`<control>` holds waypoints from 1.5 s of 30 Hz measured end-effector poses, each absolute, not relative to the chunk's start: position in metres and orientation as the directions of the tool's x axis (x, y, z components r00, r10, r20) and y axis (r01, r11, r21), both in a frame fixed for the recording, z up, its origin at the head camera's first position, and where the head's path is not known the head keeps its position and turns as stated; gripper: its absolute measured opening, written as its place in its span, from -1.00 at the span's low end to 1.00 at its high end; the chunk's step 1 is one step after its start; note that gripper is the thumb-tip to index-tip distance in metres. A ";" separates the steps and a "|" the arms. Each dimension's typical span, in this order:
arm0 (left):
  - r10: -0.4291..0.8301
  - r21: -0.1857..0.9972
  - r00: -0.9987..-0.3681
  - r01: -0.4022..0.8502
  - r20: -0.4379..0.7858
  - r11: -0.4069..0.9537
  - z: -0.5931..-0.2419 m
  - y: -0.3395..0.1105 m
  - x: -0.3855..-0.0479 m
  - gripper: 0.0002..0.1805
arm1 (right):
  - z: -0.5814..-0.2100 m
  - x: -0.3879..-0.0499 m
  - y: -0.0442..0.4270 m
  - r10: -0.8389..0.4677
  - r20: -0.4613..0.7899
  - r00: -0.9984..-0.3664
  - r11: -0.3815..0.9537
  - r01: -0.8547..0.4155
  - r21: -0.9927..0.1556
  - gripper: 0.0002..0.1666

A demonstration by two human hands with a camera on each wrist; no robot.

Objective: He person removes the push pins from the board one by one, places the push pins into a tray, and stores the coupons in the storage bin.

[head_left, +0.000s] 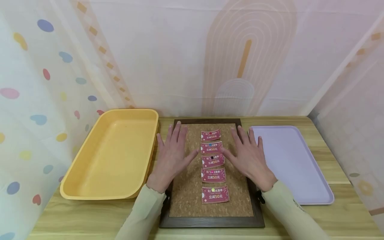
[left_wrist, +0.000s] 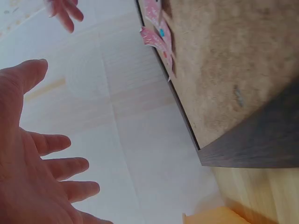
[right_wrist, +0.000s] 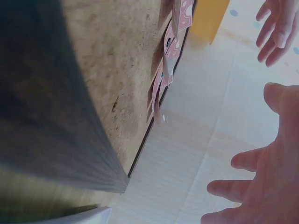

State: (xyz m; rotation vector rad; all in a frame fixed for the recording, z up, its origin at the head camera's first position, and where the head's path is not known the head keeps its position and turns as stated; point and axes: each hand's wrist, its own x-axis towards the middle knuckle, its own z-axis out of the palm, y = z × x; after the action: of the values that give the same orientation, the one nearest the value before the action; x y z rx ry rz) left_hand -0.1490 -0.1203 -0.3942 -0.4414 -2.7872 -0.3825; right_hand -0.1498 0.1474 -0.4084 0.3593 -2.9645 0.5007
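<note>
A dark-framed cork board [head_left: 186, 206] lies on the table, and a column of several pink coupons runs down its middle. Each coupon carries a small coloured pin; the lowest coupon [head_left: 215, 196] has a yellow pin [head_left: 213, 189], the middle one a black pin [head_left: 212, 157]. My left hand [head_left: 172, 155] is spread above the board's left side, its fingers straight and holding nothing. Over the right side my right hand [head_left: 249, 158] is likewise spread and holds nothing. Both wrist views show a gap between the palms and the cork. In them, the coupons' edges curl up off the cork.
A deep yellow tray [head_left: 109, 196] stands left of the board, close to my left hand. To the right lies a shallow lilac tray [head_left: 300, 160]. Behind the wooden table [head_left: 327, 186] hangs a patterned curtain [head_left: 168, 60].
</note>
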 end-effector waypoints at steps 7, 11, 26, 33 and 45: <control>0.280 0.249 -0.905 0.366 0.322 0.897 -0.388 -0.113 -0.160 -0.07 | -0.408 -0.163 0.142 -0.243 0.161 -0.957 0.905 -0.283 -0.319 0.02; 0.280 0.280 -0.911 0.366 0.303 0.887 -0.387 -0.109 -0.169 -0.10 | -0.408 -0.171 0.140 -0.289 0.181 -0.940 0.888 -0.333 -0.316 -0.02; 0.238 0.367 -0.932 0.330 0.273 0.870 -0.386 -0.097 -0.207 -0.19 | -0.409 -0.205 0.131 -0.335 0.207 -0.919 0.799 -0.394 -0.455 -0.25; 0.194 0.531 -0.964 0.261 0.180 0.806 -0.388 -0.093 -0.216 -0.21 | -0.411 -0.218 0.122 -0.308 0.207 -0.929 0.726 -0.370 -0.580 -0.38; 0.137 0.733 -0.990 0.121 0.038 0.670 -0.389 -0.089 -0.233 -0.26 | -0.416 -0.245 0.115 -0.295 0.070 -0.953 0.599 -0.241 -0.764 -0.59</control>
State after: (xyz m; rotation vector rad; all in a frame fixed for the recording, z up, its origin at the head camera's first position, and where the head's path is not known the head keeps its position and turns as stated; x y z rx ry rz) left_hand -0.2326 -0.0891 -0.3895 -0.2230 -2.8886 -1.2651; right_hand -0.2450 0.1152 -0.4158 0.4813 -2.8655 1.3537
